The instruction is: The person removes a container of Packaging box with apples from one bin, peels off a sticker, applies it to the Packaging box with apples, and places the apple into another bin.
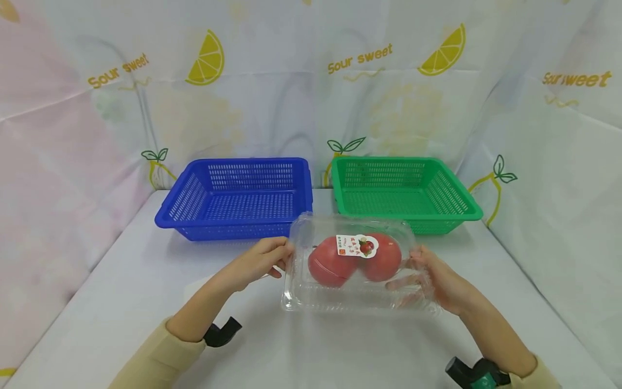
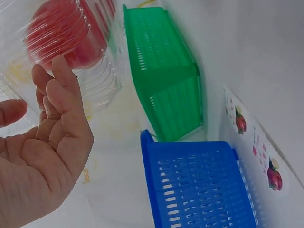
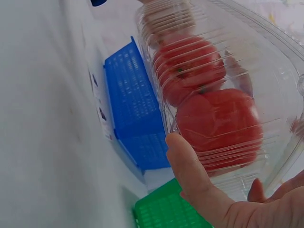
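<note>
A clear plastic clamshell box (image 1: 301,294) is held up above the table, with two red tomatoes (image 1: 332,262) inside. A white label (image 1: 357,246) with red fruit printed on it is stuck on the lid. My left hand (image 1: 259,262) pinches the box's left edge between thumb and fingers, as the left wrist view also shows. At the other end, my right hand (image 1: 444,281) grips the right side. Its thumb (image 3: 187,164) lies on the near side in the right wrist view, and some of its fingers show through the plastic.
Behind the box stand a blue basket (image 1: 233,229) on the left and a green basket (image 1: 413,224) on the right. A white sheet of fruit stickers (image 2: 256,147) lies on the table near the blue basket. A printed cloth (image 1: 272,108) hangs behind.
</note>
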`<state>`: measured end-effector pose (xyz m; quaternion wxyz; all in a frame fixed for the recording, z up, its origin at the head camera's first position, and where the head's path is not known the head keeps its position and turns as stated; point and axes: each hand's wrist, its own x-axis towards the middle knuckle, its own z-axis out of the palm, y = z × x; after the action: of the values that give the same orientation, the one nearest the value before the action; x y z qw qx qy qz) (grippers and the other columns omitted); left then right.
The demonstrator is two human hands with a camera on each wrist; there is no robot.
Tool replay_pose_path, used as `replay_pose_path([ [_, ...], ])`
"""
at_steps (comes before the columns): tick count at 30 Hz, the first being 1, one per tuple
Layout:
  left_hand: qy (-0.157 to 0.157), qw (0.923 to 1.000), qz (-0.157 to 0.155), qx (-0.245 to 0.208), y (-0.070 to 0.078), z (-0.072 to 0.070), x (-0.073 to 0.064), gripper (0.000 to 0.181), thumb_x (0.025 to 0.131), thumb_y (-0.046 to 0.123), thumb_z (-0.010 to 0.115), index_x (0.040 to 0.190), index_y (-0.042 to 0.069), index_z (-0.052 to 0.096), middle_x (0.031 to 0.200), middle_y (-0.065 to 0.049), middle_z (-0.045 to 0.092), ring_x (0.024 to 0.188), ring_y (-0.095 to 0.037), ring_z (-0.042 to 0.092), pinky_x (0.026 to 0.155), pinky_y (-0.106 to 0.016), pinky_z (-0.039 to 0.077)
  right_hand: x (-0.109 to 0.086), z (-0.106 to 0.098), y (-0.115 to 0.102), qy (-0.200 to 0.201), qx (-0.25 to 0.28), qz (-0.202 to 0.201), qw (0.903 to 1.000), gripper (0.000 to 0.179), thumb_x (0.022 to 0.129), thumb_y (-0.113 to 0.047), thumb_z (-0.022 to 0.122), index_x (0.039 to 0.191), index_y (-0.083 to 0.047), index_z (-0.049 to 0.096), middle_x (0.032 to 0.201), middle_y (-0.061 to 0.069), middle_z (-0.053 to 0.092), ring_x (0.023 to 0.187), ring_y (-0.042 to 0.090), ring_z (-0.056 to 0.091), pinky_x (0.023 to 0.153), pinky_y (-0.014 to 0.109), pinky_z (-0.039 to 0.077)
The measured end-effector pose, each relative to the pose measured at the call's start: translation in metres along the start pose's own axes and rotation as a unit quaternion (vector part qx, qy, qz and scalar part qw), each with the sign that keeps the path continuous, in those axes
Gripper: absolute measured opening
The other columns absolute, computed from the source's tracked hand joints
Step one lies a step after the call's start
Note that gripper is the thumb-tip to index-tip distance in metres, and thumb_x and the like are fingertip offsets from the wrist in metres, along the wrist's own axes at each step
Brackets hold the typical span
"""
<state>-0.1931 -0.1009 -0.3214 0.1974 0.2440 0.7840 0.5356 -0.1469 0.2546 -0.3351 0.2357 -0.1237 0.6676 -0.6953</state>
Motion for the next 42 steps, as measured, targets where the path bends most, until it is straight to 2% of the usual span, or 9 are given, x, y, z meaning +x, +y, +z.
replay_pose_path([
  [4, 0.006, 0.9998, -0.002, 0.017, 0.005, 0.000, 0.008, 0.026, 0.098, 0.020, 0.039, 0.097, -0.002, 0.053, 0.085, -0.009, 0.058, 0.083, -0.022, 0.059, 0.071, -0.035, 0.050, 0.000, -0.007, -0.004, 0.002, -0.006, -0.002, 1.0000, 0.021, 0.096, -0.039, 0.025, 0.098, -0.019, 0.031, 0.121, 0.012, 0.043, 0.103, 0.034, 0.058, 0.076, 0.052, 0.048],
  [11, -0.001, 0.9995, 0.008, 0.031, 0.014, -0.001, 0.024, 0.027, 0.098, 0.021, 0.039, 0.095, -0.001, 0.054, 0.081, -0.008, 0.056, 0.080, -0.026, 0.057, 0.071, -0.036, 0.051, -0.002, -0.019, -0.010, 0.001, -0.016, -0.014, 0.9998, 0.035, 0.095, -0.043, 0.023, 0.119, -0.018, 0.019, 0.123, 0.011, 0.040, 0.105, 0.033, 0.057, 0.079, 0.053, 0.047],
  [18, 0.000, 0.9988, 0.013, 0.047, 0.026, -0.002, 0.042, 0.028, 0.098, 0.023, 0.039, 0.097, -0.001, 0.055, 0.087, -0.010, 0.057, 0.083, -0.024, 0.057, 0.071, -0.035, 0.051, -0.004, -0.027, -0.017, 0.039, -0.005, -0.023, 0.9990, 0.022, 0.095, -0.043, 0.025, 0.107, -0.026, 0.033, 0.121, 0.011, 0.040, 0.100, 0.027, 0.059, 0.076, 0.048, 0.049],
  [25, 0.017, 0.9988, -0.004, 0.047, 0.033, -0.003, 0.051, 0.028, 0.098, 0.022, 0.039, 0.098, -0.001, 0.055, 0.088, -0.012, 0.055, 0.084, -0.025, 0.054, 0.075, -0.038, 0.050, 0.000, -0.031, -0.024, 0.063, -0.027, -0.027, 0.9973, 0.023, 0.096, -0.043, 0.025, 0.100, -0.024, 0.036, 0.124, 0.016, 0.039, 0.099, 0.031, 0.059, 0.075, 0.050, 0.049],
  [28, 0.015, 0.9989, -0.008, 0.043, 0.033, -0.003, 0.054, 0.028, 0.098, 0.023, 0.038, 0.101, 0.000, 0.055, 0.090, -0.011, 0.056, 0.086, -0.024, 0.054, 0.077, -0.038, 0.050, 0.001, -0.033, -0.027, 0.066, -0.027, -0.027, 0.9971, 0.025, 0.096, -0.043, 0.024, 0.104, -0.021, 0.032, 0.122, 0.014, 0.040, 0.098, 0.030, 0.060, 0.074, 0.049, 0.050],
  [33, 0.012, 0.9989, -0.008, 0.045, 0.034, -0.005, 0.062, 0.029, 0.097, 0.025, 0.037, 0.101, 0.002, 0.055, 0.090, -0.011, 0.055, 0.089, -0.024, 0.054, 0.079, -0.040, 0.049, 0.001, -0.035, -0.030, 0.069, -0.009, -0.037, 0.9969, 0.023, 0.096, -0.042, 0.025, 0.096, -0.021, 0.036, 0.119, 0.010, 0.045, 0.097, 0.031, 0.061, 0.072, 0.049, 0.051],
  [35, 0.011, 0.9992, -0.016, 0.036, 0.034, -0.006, 0.066, 0.028, 0.097, 0.024, 0.037, 0.099, 0.002, 0.054, 0.089, -0.011, 0.054, 0.088, -0.025, 0.053, 0.080, -0.043, 0.048, 0.002, -0.036, -0.030, 0.069, -0.011, -0.039, 0.9968, 0.025, 0.096, -0.042, 0.025, 0.098, -0.020, 0.035, 0.119, 0.011, 0.044, 0.098, 0.031, 0.060, 0.072, 0.049, 0.050],
  [39, 0.014, 0.9989, -0.038, 0.025, 0.032, -0.007, 0.075, 0.027, 0.096, 0.023, 0.037, 0.099, 0.002, 0.053, 0.087, -0.010, 0.053, 0.086, -0.023, 0.053, 0.079, -0.041, 0.049, 0.005, -0.038, -0.031, 0.065, -0.024, -0.033, 0.9970, 0.034, 0.096, -0.044, 0.023, 0.114, -0.015, 0.024, 0.125, 0.019, 0.035, 0.100, 0.030, 0.059, 0.073, 0.051, 0.049],
  [42, 0.018, 0.9984, -0.047, 0.024, 0.031, -0.007, 0.081, 0.027, 0.095, 0.022, 0.036, 0.100, 0.002, 0.054, 0.087, -0.010, 0.054, 0.084, -0.023, 0.053, 0.075, -0.036, 0.049, 0.006, -0.040, -0.032, 0.068, -0.017, -0.034, 0.9970, 0.030, 0.096, -0.043, 0.022, 0.110, -0.017, 0.027, 0.128, 0.023, 0.028, 0.100, 0.030, 0.059, 0.074, 0.051, 0.049],
])
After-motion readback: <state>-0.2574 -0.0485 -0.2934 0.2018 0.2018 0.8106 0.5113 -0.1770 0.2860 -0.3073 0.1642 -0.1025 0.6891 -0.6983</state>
